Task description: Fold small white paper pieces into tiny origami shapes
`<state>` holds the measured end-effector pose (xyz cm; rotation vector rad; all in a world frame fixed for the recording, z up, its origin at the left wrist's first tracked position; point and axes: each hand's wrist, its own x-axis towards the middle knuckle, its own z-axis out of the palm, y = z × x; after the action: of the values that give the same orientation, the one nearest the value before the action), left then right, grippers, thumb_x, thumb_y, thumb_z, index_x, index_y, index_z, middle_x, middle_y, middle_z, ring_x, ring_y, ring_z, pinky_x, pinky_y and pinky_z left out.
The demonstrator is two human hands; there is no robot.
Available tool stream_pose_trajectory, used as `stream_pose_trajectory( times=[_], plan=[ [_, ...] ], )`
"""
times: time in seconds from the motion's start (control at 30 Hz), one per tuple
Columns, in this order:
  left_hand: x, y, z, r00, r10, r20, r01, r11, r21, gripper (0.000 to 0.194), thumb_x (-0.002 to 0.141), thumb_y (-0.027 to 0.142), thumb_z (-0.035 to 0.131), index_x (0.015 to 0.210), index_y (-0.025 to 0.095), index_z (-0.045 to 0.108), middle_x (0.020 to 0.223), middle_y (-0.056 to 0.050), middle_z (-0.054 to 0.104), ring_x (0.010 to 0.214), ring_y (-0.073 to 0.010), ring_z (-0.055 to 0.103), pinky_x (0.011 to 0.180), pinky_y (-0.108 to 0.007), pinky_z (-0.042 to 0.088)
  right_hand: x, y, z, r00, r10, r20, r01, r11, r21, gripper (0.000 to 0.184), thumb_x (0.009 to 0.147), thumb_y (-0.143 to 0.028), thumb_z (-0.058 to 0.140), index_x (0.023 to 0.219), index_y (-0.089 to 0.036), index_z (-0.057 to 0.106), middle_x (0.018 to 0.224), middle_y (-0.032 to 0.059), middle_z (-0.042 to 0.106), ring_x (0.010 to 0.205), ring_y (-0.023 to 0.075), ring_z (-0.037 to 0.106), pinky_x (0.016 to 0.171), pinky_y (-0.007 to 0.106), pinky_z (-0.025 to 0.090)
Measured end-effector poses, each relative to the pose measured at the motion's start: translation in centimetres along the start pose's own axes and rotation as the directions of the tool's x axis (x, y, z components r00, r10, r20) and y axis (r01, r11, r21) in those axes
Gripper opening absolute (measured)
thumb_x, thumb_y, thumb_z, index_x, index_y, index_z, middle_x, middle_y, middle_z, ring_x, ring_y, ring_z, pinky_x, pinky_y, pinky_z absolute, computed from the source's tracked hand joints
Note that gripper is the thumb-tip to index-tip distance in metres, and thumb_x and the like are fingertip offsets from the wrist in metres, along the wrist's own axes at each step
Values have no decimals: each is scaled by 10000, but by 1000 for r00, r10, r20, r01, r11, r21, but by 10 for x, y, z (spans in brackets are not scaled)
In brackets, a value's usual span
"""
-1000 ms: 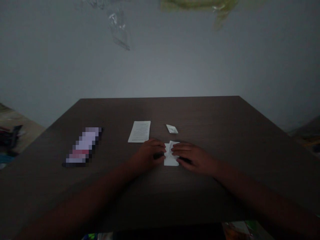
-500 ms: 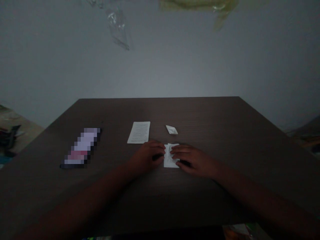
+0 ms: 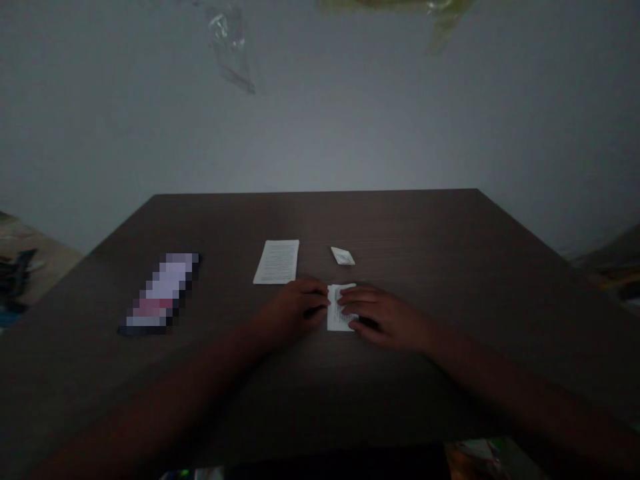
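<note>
A small folded paper (image 3: 336,321) with printed text lies on the table between my two hands. My left hand (image 3: 296,305) rests at the paper's left edge, fingertips touching it and the thumb apart from the fingers. From the other side, my right hand (image 3: 387,316) lies over the paper's right part with its fingers stretched out and spread on top. Those fingers hide some of the print. Just beyond the hands is a small white folded piece of paper (image 3: 343,256). A printed sheet or stack of sheets (image 3: 278,261) lies flat beyond my left hand.
On the left side of the dark wooden table (image 3: 400,227) lies a phone (image 3: 163,290) with a blurred-out screen. A pale wall (image 3: 350,120) stands behind the table, with clear plastic (image 3: 233,50) and yellowish tape (image 3: 445,20) on it.
The view has shifted slightly, so everything sits a little higher in the picture. My right fingers have moved slightly left over the folded paper; my left hand stays at its edge.
</note>
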<state>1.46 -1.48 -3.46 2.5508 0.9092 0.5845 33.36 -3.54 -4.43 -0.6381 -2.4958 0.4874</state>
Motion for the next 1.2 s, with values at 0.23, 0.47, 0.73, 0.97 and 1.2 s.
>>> stream_pose_trajectory(
  times=[0.23, 0.47, 0.73, 0.97, 1.2],
  plan=[
    [2, 4, -10, 998, 1, 58, -1, 1000, 6, 263, 1123, 99, 780, 1269, 241, 945, 1439, -77, 906, 1328, -270, 851, 1230, -421, 676, -1, 1, 2, 1000, 21, -9, -21, 1000, 8, 318, 1209, -223, 745, 1504, -255, 861, 1567, 161, 884, 1538, 321, 818, 1378, 595, 635],
    [3, 2, -14, 994, 62, 92, -64, 998, 19, 265, 1145, 132, 754, 1282, 256, 944, 1411, -73, 914, 1318, -263, 853, 1242, -417, 665, -3, 4, 2, 1000, -17, -22, 17, 1000, 17, 378, 1202, -182, 697, 1559, -219, 816, 1608, 190, 856, 1580, 315, 791, 1386, 583, 632],
    [2, 2, -16, 992, 63, 113, -66, 998, 21, 315, 1135, 143, 721, 1334, 251, 939, 1460, -96, 921, 1354, -293, 871, 1275, -467, 675, -4, 6, 2, 1000, -11, 15, 10, 1000, 21, 509, 1140, -124, 739, 1631, -250, 786, 1690, 180, 813, 1644, 317, 742, 1419, 596, 595],
    [2, 7, -21, 988, 43, 150, -49, 998, 36, 382, 1058, 54, 728, 1340, 213, 928, 1481, -121, 912, 1396, -320, 862, 1321, -517, 660, -2, 7, 4, 999, -21, 49, 22, 999, -27, 523, 1095, -123, 748, 1610, -204, 800, 1685, 206, 815, 1659, 348, 732, 1463, 654, 528],
    [-3, 11, -20, 988, 6, 157, -14, 999, 50, 469, 1013, 20, 756, 1411, 221, 900, 1592, -125, 854, 1476, -323, 817, 1342, -487, 641, -1, 5, 3, 996, 8, 92, -4, 999, -43, 556, 1112, -139, 749, 1662, -219, 776, 1733, 204, 790, 1745, 366, 653, 1494, 706, 465]
  ],
)
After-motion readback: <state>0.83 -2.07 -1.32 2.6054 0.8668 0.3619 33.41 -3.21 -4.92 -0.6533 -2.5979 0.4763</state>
